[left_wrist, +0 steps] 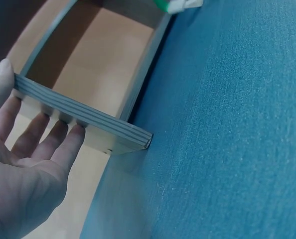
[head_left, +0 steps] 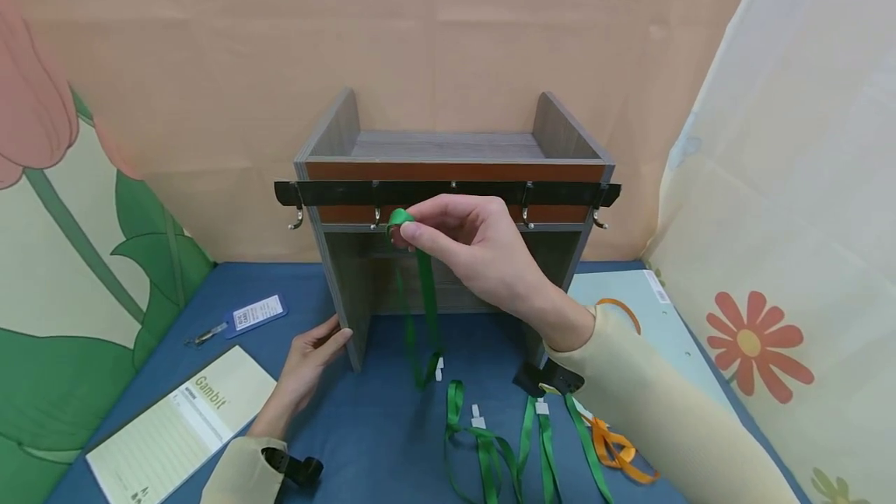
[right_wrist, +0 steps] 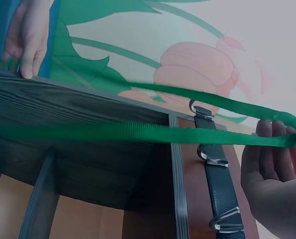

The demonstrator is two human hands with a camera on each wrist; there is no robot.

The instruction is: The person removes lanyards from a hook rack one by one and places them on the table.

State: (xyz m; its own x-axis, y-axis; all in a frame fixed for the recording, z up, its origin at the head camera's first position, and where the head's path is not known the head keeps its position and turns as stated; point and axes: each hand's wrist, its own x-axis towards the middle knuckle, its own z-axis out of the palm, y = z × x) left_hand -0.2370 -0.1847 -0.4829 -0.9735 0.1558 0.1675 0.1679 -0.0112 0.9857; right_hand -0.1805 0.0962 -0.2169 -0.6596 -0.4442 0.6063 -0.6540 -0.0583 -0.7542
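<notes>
My right hand [head_left: 483, 255] pinches the top of a green lanyard [head_left: 428, 294] between thumb and fingers. It is in front of the black hook rail [head_left: 448, 193], near the second hook [head_left: 376, 216] from the left. The lanyard's two strands hang down, with a white clip [head_left: 439, 369] at the bottom. In the right wrist view the lanyard [right_wrist: 153, 133] stretches across the shelf front. My left hand [head_left: 313, 360] grips the lower left side panel of the grey wooden shelf [head_left: 343, 286]. In the left wrist view its thumb lies on the panel edge [left_wrist: 88, 112], fingers against the outer face.
More green lanyards [head_left: 486, 457] and an orange lanyard [head_left: 619, 449] lie at the front right. A pale blue board [head_left: 630, 294] is at the right. On the left are a blue badge holder [head_left: 256, 316] and a "Gambi" notebook [head_left: 182, 426], all on blue cloth [head_left: 392, 442].
</notes>
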